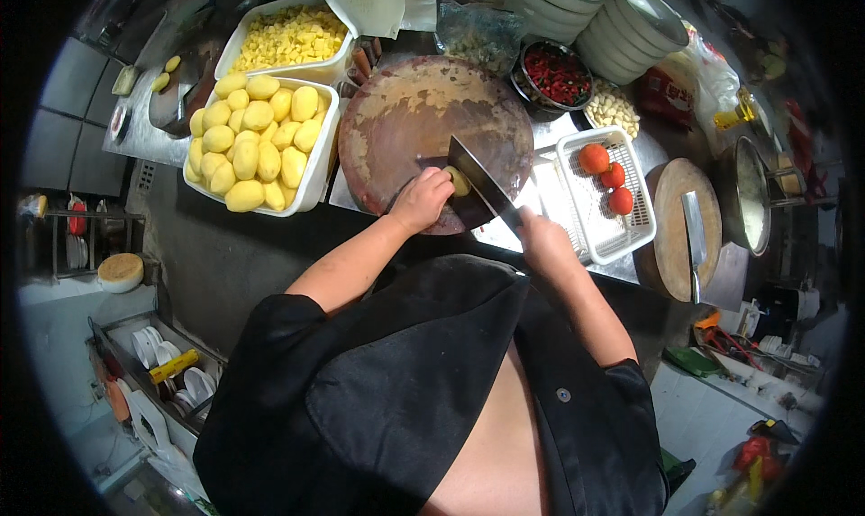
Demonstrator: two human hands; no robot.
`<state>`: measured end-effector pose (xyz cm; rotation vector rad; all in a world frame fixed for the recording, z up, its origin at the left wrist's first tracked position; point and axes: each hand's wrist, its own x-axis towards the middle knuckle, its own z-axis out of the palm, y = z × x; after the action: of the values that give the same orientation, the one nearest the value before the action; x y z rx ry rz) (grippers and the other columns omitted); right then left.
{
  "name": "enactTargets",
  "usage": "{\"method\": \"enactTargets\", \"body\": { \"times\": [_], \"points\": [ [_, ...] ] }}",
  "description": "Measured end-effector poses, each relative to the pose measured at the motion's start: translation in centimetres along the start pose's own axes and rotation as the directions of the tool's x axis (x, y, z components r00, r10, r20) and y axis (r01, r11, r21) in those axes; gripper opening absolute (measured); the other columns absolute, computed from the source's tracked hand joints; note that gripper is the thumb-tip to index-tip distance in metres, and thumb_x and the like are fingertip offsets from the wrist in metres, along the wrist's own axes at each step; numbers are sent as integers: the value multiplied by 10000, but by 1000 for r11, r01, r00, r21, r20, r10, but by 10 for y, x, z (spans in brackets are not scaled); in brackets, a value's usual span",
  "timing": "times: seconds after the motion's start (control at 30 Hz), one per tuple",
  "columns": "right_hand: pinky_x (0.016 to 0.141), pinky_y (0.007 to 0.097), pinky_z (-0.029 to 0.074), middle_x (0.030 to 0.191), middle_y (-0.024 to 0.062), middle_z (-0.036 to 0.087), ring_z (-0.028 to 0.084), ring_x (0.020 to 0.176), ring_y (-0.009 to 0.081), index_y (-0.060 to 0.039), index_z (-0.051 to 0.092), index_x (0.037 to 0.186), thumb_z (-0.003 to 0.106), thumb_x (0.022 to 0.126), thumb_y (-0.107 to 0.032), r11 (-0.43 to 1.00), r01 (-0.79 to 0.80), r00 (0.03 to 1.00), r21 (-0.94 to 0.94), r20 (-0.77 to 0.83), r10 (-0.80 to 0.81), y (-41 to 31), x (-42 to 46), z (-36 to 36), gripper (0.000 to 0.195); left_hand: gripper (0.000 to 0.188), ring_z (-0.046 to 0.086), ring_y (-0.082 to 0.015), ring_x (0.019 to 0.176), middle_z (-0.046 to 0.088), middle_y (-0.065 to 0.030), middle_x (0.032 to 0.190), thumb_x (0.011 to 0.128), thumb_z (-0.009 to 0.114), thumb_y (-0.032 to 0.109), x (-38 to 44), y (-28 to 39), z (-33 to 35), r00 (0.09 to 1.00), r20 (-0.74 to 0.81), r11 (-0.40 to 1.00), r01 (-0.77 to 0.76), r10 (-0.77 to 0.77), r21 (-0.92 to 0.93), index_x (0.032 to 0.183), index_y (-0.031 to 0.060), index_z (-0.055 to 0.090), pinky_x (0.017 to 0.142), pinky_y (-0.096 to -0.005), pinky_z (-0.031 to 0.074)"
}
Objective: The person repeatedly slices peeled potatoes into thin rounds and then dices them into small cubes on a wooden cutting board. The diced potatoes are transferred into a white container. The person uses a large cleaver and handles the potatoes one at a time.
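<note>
On a round wooden chopping block, my left hand holds a potato near the front edge. Only the potato's right part shows past my fingers. My right hand grips the handle of a cleaver. Its broad blade stands on edge just right of the potato; whether it touches is hard to tell. Left of the block, a white plastic tub is heaped with whole peeled potatoes. Behind it, another white tub contains diced potato.
To the right, a white plastic basket holds tomatoes. Beyond it, another cleaver lies on a second round board. A bowl of chopped red chillies, garlic cloves and stacked bowls stand behind.
</note>
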<state>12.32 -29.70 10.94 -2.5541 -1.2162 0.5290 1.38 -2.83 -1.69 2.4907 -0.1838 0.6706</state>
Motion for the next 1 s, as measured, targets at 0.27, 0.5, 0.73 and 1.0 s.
{"method": "enactTargets", "body": {
  "times": [0.27,0.5,0.73,1.0],
  "points": [
    [765,582,562,916,272,716,714,861,493,2,540,1093,571,968,-56,994,26,990,-108,138,-11,-18,-16,-30,141,221,605,-349,1185,660,-128,1169,902,565,93,-3,5,1,972,185,972,105,-144,208,1072,71,705,1025,-459,534],
    [713,552,592,901,258,727,740,811,461,-3,517,1096,552,936,-28,989,87,995,-123,58,-80,-8,0,11,166,118,581,-394,1083,611,-164,1059,832,644,32,-9,5,6,988,85,986,114,-125,119,949,49,636,945,-489,532],
    [723,564,583,892,268,739,743,825,461,2,530,1114,543,930,-20,994,55,994,-92,98,-46,-22,-7,-19,186,238,619,-413,1089,669,-175,1156,815,646,28,-11,1,5,979,132,985,144,-156,99,1046,31,702,959,-489,529],
    [743,590,554,872,280,714,708,836,506,-26,507,1098,563,959,-56,997,73,997,3,13,-73,-14,-6,21,153,293,621,-432,1104,661,-214,1165,784,632,-21,-18,-1,3,992,50,990,113,-117,80,1072,5,684,993,-491,535]
  ]
}}
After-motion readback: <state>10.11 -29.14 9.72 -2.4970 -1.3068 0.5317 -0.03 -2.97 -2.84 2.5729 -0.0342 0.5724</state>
